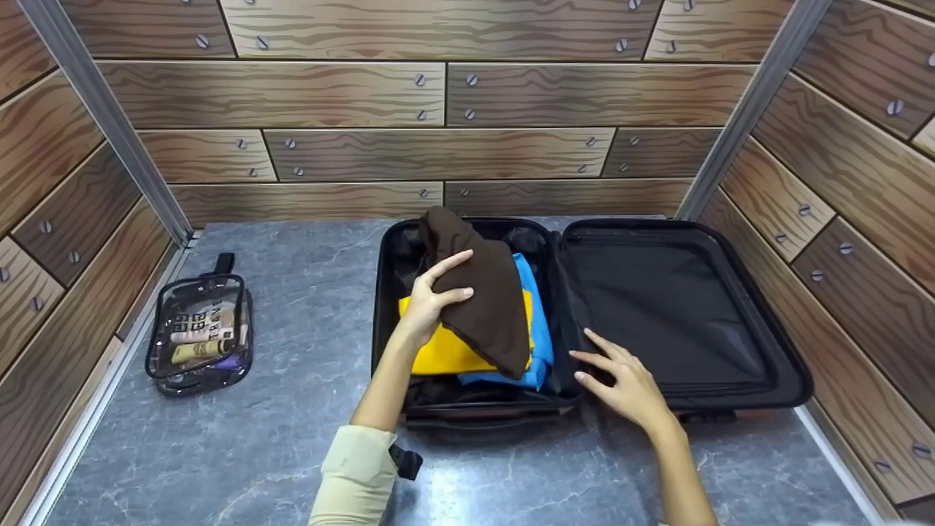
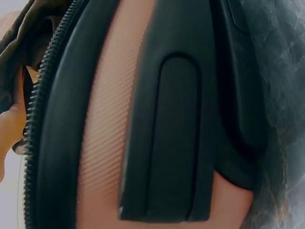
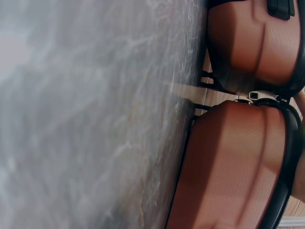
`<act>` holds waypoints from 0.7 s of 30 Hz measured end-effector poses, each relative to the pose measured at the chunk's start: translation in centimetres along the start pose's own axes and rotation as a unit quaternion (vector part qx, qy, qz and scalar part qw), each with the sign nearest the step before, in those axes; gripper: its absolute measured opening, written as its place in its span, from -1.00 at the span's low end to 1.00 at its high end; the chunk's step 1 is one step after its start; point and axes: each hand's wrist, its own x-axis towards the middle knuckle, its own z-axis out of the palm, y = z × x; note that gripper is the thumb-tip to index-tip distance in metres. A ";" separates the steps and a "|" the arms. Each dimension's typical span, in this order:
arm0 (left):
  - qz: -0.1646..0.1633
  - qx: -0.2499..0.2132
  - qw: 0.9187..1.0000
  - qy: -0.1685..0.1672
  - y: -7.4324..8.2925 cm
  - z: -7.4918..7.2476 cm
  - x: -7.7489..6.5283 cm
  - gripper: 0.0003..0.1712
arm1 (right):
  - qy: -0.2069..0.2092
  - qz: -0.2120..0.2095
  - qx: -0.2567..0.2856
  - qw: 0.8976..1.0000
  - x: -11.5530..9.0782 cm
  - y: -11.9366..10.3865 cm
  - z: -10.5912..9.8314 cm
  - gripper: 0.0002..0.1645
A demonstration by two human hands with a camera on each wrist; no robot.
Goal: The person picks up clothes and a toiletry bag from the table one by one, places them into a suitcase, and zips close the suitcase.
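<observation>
Brown cloth (image 1: 488, 296) in the left grip (image 1: 426, 305) partly hides yellow fabric (image 1: 447, 354) beneath.

We log left forearm (image 1: 381, 394) in a plain pale-cream sleeve (image 1: 353, 478), lightly creased; small boxy black device (image 1: 406, 462) at the cuff's (image 1: 367, 441) inner side. We tag left hand (image 1: 425, 305) and right hand (image 1: 627, 385) bare, right forearm (image 1: 676, 460) mostly too.

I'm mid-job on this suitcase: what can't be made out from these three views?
- Head: most of the left hand's fingers, hidden by the brown cloth.
- Head: much of the yellow cloth, under the brown cloth; part of the blue cloth, under both.
- Head: fine print on the tubes in the clear pouch, too small.
- Left wrist: most of the left hand, cut by the left edge.
- Right wrist: most of the right hand, cut by the right edge.
</observation>
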 end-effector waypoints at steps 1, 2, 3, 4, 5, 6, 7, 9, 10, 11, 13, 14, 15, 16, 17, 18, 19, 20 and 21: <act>-0.002 -0.004 1.000 -0.001 -0.1 0.0 0.1 -0.42 | 0.001 -0.001 0.000 1.000 0.0 0.0 0.0 -0.58; -0.004 -0.009 1.000 -0.002 -0.3 -0.1 0.2 -0.42 | 0.001 -0.001 0.000 1.000 0.0 0.0 0.0 -0.58; -0.006 -0.012 1.000 -0.002 -0.4 -0.2 0.3 -0.42 | 0.002 -0.002 0.000 1.000 0.0 0.0 0.0 -0.58; -0.009 -0.016 1.000 -0.003 -0.6 -0.2 0.4 -0.42 | 0.002 -0.002 0.000 1.000 0.0 0.1 0.0 -0.58; -0.012 -0.019 1.000 -0.004 -0.7 -0.2 0.5 -0.42 | 0.002 -0.001 0.001 1.000 0.0 0.1 0.0 -0.58; -0.016 -0.022 1.000 -0.004 -0.8 -0.3 0.6 -0.41 | 0.002 -0.001 0.001 1.000 0.0 0.1 0.0 -0.58; -0.020 -0.025 0.999 -0.005 -1.0 -0.3 0.7 -0.41 | 0.001 -0.002 0.001 1.000 -0.1 0.1 0.0 -0.58; -0.025 -0.030 0.999 -0.007 -1.3 -0.3 0.9 -0.41 | 0.001 -0.002 0.001 1.000 0.0 0.1 0.0 -0.58; -0.028 -0.032 0.999 -0.008 -1.4 -0.2 0.9 -0.41 | 0.001 -0.002 -0.001 1.000 0.0 0.1 0.0 -0.58; -0.029 -0.033 0.999 -0.009 -1.5 -0.2 1.0 -0.41 | 0.001 -0.003 -0.002 1.000 0.0 0.1 0.1 -0.58; -0.033 -0.034 0.999 -0.011 -1.7 -0.1 1.2 -0.42 | 0.001 -0.004 -0.004 1.000 0.0 0.0 0.0 -0.58; -0.035 -0.033 0.999 -0.012 -1.8 0.0 1.2 -0.42 | 0.001 -0.004 -0.004 1.000 0.0 0.0 0.0 -0.58; -0.037 -0.032 0.999 -0.013 -1.9 0.0 1.3 -0.42 | 0.001 -0.003 -0.005 1.000 0.0 0.0 0.0 -0.58; -0.038 -0.032 0.999 -0.014 -2.0 0.1 1.4 -0.42 | 0.001 -0.003 -0.005 1.000 0.0 0.0 0.0 -0.58; -0.038 -0.032 0.999 -0.015 -2.1 0.1 1.4 -0.42 | 0.001 -0.002 -0.004 1.000 -0.1 0.0 0.0 -0.58; -0.039 -0.033 0.999 -0.015 -2.2 0.1 1.5 -0.42 | 0.001 -0.001 -0.003 1.000 -0.1 0.0 0.0 -0.58; -0.040 -0.036 0.998 -0.015 -2.4 0.0 1.5 -0.42 | 0.000 0.000 -0.003 1.000 0.0 -0.1 0.0 -0.58; -0.040 -0.038 0.998 -0.014 -2.6 -0.1 1.6 -0.42 | 0.000 0.000 -0.003 1.000 0.0 0.0 0.0 -0.58; -0.042 -0.042 0.998 -0.011 -2.8 -0.2 1.6 -0.42 | 0.001 0.000 -0.003 1.000 0.0 0.0 0.0 -0.58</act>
